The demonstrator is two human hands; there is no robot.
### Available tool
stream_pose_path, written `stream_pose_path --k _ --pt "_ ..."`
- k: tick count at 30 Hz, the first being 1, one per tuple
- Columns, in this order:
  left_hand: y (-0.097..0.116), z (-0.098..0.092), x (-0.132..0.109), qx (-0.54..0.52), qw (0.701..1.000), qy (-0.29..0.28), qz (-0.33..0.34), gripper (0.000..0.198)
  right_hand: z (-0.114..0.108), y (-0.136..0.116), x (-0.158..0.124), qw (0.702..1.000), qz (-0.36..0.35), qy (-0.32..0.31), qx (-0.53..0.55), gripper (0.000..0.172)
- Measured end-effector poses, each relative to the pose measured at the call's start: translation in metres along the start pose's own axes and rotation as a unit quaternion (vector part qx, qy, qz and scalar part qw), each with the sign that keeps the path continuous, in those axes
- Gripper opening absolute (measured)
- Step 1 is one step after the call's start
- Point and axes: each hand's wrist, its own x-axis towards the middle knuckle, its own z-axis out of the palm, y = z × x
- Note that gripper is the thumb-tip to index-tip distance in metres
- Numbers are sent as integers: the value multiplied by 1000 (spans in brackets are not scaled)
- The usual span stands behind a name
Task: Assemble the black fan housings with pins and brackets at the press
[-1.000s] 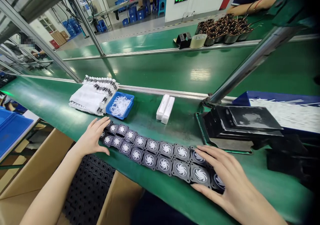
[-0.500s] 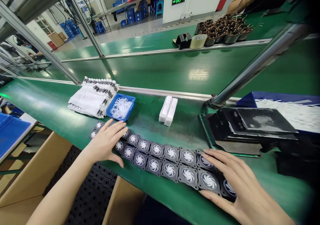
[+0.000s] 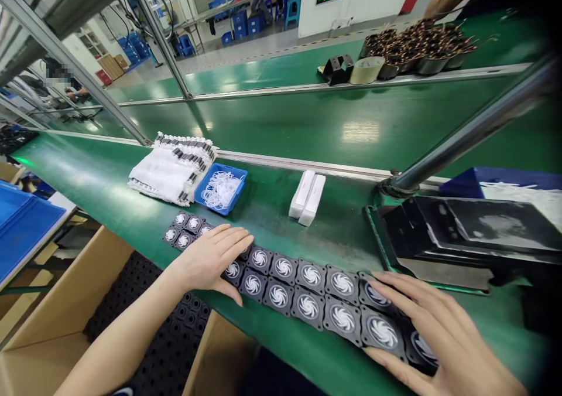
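Two adjoining rows of small square black cooling fans with white swirl centres run along the front part of the green bench. My left hand lies across both rows left of the middle, fingers stretched together and thumb spread toward the near edge, hiding the fans beneath. At the right end my right hand straddles the rows, its fingers along the far side and its thumb at the near side. It partly covers the last fans. Both hands are open, touching the fans without closing round any one.
Behind the rows stand a blue tray of thin white rings, a stack of white sheets and two white blocks. A black metal fixture sits right, beside a slanted post. Below left is a cardboard box of black parts.
My left hand has slid right along the rows, uncovering more fans at the left end. My right hand keeps its place at the right end. The camera view has shifted slightly left.
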Motion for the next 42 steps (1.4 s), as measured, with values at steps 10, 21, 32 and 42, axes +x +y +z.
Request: stream_pose_path --k 10,21,32,42 --pt "-8 -12 -22 24 998 48 -41 107 4 4 0 999 -30 24 2 66" --pt "-69 -2 -81 -96 954 145 -246 82 3 4 0 999 -31 23 -2 63" --pt "-72 8 -76 -122 950 168 -232 73 2 3 -2 1000 -13 17 3 66" --pt "-20 -29 -62 -86 814 497 -288 74 -11 -7 8 999 -49 20 -1 67"
